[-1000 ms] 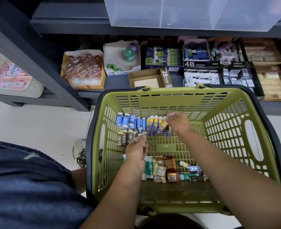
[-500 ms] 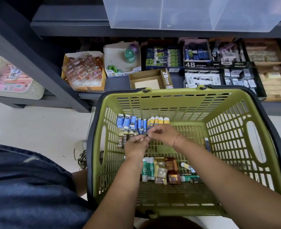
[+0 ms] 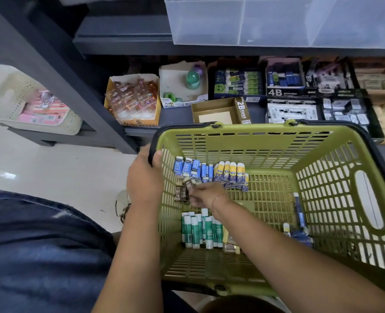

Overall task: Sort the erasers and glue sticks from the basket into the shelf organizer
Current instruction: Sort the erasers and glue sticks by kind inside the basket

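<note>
Right hand (image 3: 206, 195) seemingly pinches a brown eraser (image 3: 189, 185); left hand (image 3: 144, 180) grips the basket (image 3: 250, 129).

On my feed, a glossy white tiled floor (image 3: 51, 172) spreads across the left, with a pale patch of reflected light (image 3: 7, 175) near the edge and a tangle of dark cord (image 3: 123, 211) lying on it. A dark grey shelving unit (image 3: 58, 71) fills the top of my view, its thick upright slanting down to the floor and its upper board (image 3: 119, 45) in shadow. Further left, a low dark shelf (image 3: 49, 137) carries a cream perforated plastic bin (image 3: 10, 96) holding pink packets (image 3: 40, 111).
</note>
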The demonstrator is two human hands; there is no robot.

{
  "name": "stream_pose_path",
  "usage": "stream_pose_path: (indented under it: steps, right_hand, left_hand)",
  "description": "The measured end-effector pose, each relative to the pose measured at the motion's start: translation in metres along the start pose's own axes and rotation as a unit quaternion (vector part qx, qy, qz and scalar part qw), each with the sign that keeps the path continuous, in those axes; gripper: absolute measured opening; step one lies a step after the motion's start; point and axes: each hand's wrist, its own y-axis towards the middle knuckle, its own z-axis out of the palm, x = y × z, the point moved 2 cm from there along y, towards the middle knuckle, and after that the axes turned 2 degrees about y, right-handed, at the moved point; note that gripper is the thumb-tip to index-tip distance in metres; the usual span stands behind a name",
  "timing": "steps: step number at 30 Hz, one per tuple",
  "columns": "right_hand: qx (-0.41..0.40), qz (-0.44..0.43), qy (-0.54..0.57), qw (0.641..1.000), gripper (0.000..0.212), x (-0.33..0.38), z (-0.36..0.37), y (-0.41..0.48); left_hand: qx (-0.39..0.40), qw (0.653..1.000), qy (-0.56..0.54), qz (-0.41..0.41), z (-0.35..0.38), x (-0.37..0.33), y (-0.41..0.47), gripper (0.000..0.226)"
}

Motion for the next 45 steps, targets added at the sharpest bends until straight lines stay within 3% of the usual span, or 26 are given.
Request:
stream_pose_path:
  steps: [4,7,10,12,15,17,19,21,23,25,28,31,36,42,45]
  right_hand:
    - [0.036,-0.024,-0.081,0.996,0.022,0.008,-0.011,-0.005]
    - [0.083,-0.005,-0.196,0.977,0.023,0.013,-0.062,-0.010]
    - [0.105,0.030,-0.326,0.939,0.015,0.012,-0.132,-0.014]
    - [0.086,0.028,-0.423,0.902,0.016,0.008,-0.168,-0.012]
    - [0.105,0.040,-0.490,0.864,0.031,-0.004,-0.188,-0.010]
    - [0.137,0.073,-0.515,0.843,0.049,-0.016,-0.188,-0.010]
    - [0.155,0.091,-0.567,0.804,0.065,-0.028,-0.186,-0.007]
    - [0.158,0.077,-0.613,0.771,0.072,-0.037,-0.184,-0.003]
    - [0.159,0.053,-0.633,0.756,0.068,-0.041,-0.183,-0.001]
    - [0.165,0.044,-0.628,0.759,0.058,-0.046,-0.183,-0.001]
    - [0.177,0.044,-0.633,0.753,0.055,-0.056,-0.177,-0.003]
    - [0.176,0.033,-0.663,0.727,0.061,-0.062,-0.168,-0.002]
    - [0.206,0.075,-0.731,0.646,0.065,-0.063,-0.159,0.000]
    - [0.243,0.108,-0.743,0.614,0.053,-0.050,-0.167,-0.005]
    - [0.264,0.147,-0.751,0.587,0.058,-0.048,-0.173,-0.007]
  left_hand:
    - [-0.015,1.000,0.017,0.017,0.003,0.003,0.001,0.033]
    - [-0.024,0.999,0.028,0.020,0.005,0.004,0.001,0.032]
    - [-0.037,0.998,0.039,0.018,0.005,0.001,-0.001,0.032]
    - [-0.089,0.994,0.055,0.022,0.004,-0.005,-0.004,0.033]
    - [-0.170,0.973,0.024,0.154,0.020,-0.037,-0.029,0.029]
    - [-0.065,0.963,0.001,0.260,0.048,-0.061,-0.058,0.026]
    - [0.160,0.939,0.033,0.302,0.084,-0.065,-0.088,0.031]
    - [0.358,0.881,0.136,0.279,0.117,-0.044,-0.113,0.044]
    - [0.454,0.820,0.229,0.264,0.136,-0.023,-0.125,0.055]
    - [0.487,0.794,0.253,0.261,0.145,-0.014,-0.127,0.059]
    - [0.487,0.793,0.255,0.265,0.149,-0.010,-0.125,0.055]
    - [0.512,0.804,0.216,0.212,0.148,-0.002,-0.125,0.048]
    - [0.520,0.808,0.199,0.190,0.147,0.001,-0.124,0.042]
    - [0.526,0.808,0.197,0.178,0.149,0.004,-0.124,0.046]
    - [0.525,0.807,0.206,0.175,0.151,0.005,-0.123,0.051]
